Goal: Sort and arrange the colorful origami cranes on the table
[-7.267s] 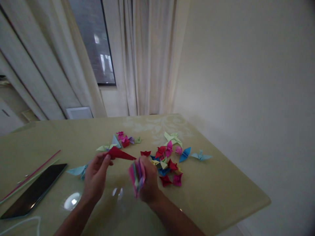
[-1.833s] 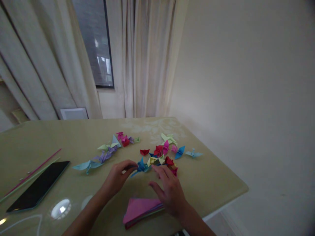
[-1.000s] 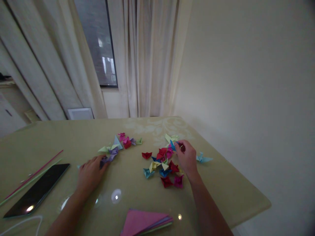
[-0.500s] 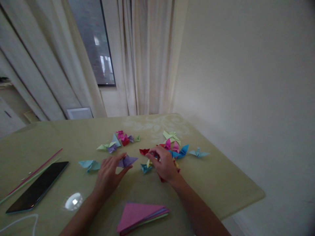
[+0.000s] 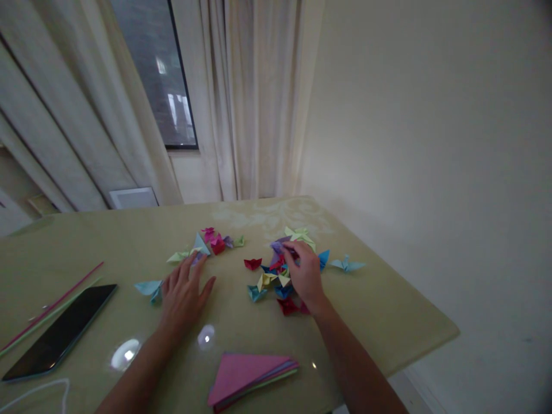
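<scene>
My right hand (image 5: 305, 277) pinches a purple origami crane (image 5: 278, 247) over a loose pile of coloured folded-paper pieces. In that pile are a yellow piece (image 5: 266, 280), a red piece (image 5: 287, 306) and a teal piece (image 5: 256, 293); others are partly hidden under the hand. My left hand (image 5: 183, 296) is open, fingers spread, low over the table and holding nothing. Its fingertips reach a purple folded piece (image 5: 198, 259) at the edge of a second group; whether they touch it I cannot tell. Beside that hand lies a light-blue origami piece (image 5: 149, 289).
A stack of folded paper with a pink top (image 5: 248, 376) lies at the table's (image 5: 388, 322) near side. To the left are a black phone (image 5: 60, 330) and thin pink and green strips (image 5: 56, 305). A light-blue crane (image 5: 347, 264) rests right of the pile, towards the wall.
The purple crane, earlier in my left hand, is now in my right hand. My right hand has shifted right and farther back; my left hand has opened.
</scene>
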Tool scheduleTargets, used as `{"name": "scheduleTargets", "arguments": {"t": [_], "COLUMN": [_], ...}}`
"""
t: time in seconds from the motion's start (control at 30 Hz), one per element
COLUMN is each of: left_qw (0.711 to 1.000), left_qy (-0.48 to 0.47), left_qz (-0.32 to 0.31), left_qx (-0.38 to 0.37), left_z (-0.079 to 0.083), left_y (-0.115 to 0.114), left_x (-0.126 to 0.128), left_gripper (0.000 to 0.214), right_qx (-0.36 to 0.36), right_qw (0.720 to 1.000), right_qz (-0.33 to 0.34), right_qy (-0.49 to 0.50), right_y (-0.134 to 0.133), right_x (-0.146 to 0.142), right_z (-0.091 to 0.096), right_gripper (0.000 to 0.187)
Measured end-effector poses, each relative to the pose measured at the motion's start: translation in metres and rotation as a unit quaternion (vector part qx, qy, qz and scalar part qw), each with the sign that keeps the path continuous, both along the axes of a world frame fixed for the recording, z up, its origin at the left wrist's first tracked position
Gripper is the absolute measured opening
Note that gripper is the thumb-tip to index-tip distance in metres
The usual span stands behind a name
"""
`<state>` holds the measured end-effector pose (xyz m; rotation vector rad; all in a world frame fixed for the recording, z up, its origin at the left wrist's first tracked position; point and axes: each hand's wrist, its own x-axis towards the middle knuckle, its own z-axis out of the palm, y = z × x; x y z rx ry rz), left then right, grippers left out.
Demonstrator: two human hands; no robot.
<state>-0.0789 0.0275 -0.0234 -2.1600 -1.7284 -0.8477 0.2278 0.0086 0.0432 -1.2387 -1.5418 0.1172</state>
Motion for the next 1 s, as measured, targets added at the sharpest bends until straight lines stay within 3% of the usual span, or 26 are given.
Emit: {"name": "scheduleTargets", "arguments": {"t": [0.1, 0.23, 0.43, 0.6, 0.67, 0.77, 1.0], "left_qw": [0.995, 0.991, 0.989, 0.996, 0.997, 0.994, 0.979], "left_qy": [0.029, -0.001, -0.068, -0.063, -0.033, -0.019, -0.109], "left_qz": [0.050, -0.016, -0.063, 0.030, 0.042, 0.000, -0.114], "left_qx": [-0.077, -0.133, -0.116, -0.047, -0.059, -0.103, -0.127], "left_z": [-0.009, -0.019, -0.011, -0.008, -0.011, -0.016, -0.015], "left_y": [0.011, 0.021, 0.020, 0.017, 0.017, 0.018, 0.016], "left_x": [-0.013, -0.022, -0.023, -0.022, -0.022, -0.023, -0.018], "left_gripper": [0.055, 0.049, 0.035, 0.052, 0.058, 0.048, 0.033], "right_qx": [0.006, 0.014, 0.030, 0.037, 0.038, 0.032, 0.027], "right_qw": [0.999, 0.999, 0.998, 0.996, 0.995, 0.994, 0.988], "right_qz": [-0.040, -0.045, 0.003, 0.047, 0.055, 0.069, 0.113], "right_qy": [-0.009, 0.001, -0.047, -0.066, -0.073, -0.080, -0.105], "right_y": [0.010, 0.013, 0.003, -0.002, -0.003, -0.005, -0.011], "right_x": [0.019, 0.021, -0.001, -0.014, -0.017, -0.022, -0.031], "right_z": [-0.004, -0.011, -0.010, -0.017, -0.020, -0.021, -0.021], "right_gripper": [0.019, 0.019, 0.015, 0.015, 0.015, 0.015, 0.017]}}
